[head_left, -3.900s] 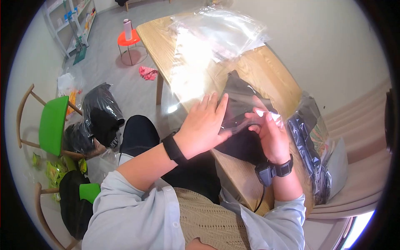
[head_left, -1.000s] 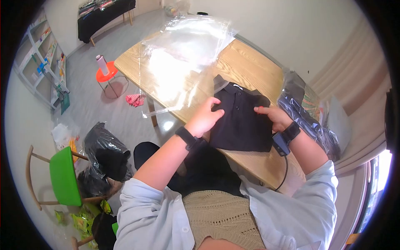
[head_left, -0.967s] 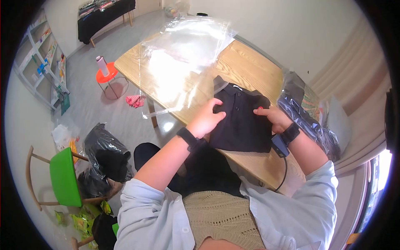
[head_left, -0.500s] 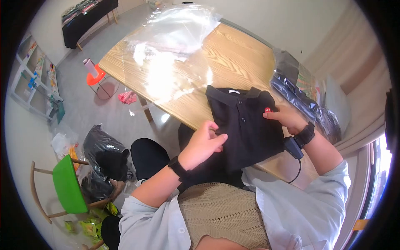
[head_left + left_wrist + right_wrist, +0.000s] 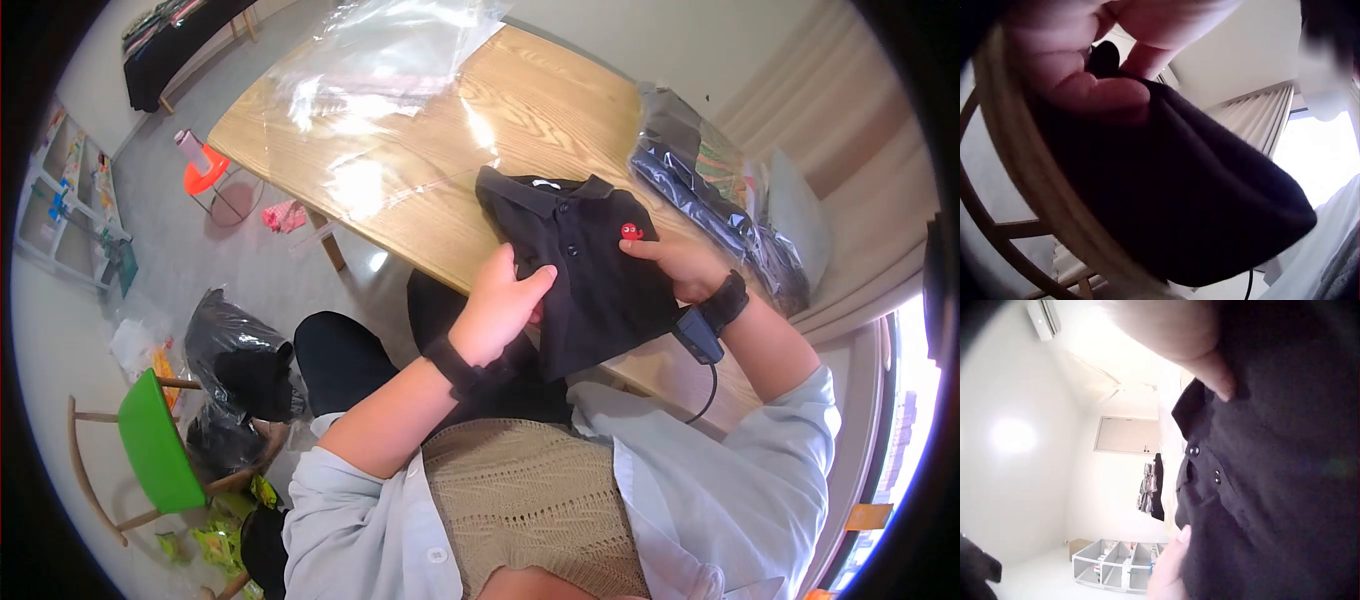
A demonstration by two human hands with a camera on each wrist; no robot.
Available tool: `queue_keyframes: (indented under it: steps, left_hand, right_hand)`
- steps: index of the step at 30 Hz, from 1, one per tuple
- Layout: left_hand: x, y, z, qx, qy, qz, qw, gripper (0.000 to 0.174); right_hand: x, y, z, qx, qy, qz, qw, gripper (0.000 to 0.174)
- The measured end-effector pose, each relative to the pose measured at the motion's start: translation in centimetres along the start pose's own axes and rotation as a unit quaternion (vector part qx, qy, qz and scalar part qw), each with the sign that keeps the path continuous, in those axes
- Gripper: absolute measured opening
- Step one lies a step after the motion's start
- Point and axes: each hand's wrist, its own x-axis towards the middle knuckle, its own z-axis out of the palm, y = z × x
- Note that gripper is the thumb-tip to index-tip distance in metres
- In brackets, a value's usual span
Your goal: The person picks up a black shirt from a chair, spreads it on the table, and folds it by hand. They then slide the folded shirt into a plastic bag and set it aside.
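Observation:
A folded black polo shirt (image 5: 600, 265) with a collar, a buttoned placket and a small red badge is held tilted at the table's near edge, collar pointing away from the person. My left hand (image 5: 500, 305) grips its left side, thumb on top; the left wrist view shows its fingers (image 5: 1107, 97) curled against the dark cloth. On the other side, my right hand (image 5: 690, 265) pinches the shirt just below the badge, thumb on the front and the other fingers mostly hidden behind. Buttons (image 5: 1194, 451) show in the right wrist view.
Clear plastic bags (image 5: 385, 65) lie at the far left of the wooden table (image 5: 560, 110). Bagged dark clothing (image 5: 700, 185) lines its right edge. A green chair (image 5: 160, 440), more bagged clothing (image 5: 240, 355) and an orange stool (image 5: 205, 170) stand or lie to the left.
Earlier, both hands were over clear plastic and dark cloth; then the folded shirt lay on the table between them. It has since been lifted and tilted, its lower left corner brought over the table's edge.

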Motion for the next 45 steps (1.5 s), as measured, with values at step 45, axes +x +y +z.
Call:
queue_keyframes:
  steps: [45]
  left_hand:
    - [3.2, 3.4, 2.6, -0.195, -0.092, 0.086, 0.973, 0.040]
  right_hand:
    - [-3.0, -0.7, 4.2, -0.128, 0.079, -0.271, 0.951, 0.033]
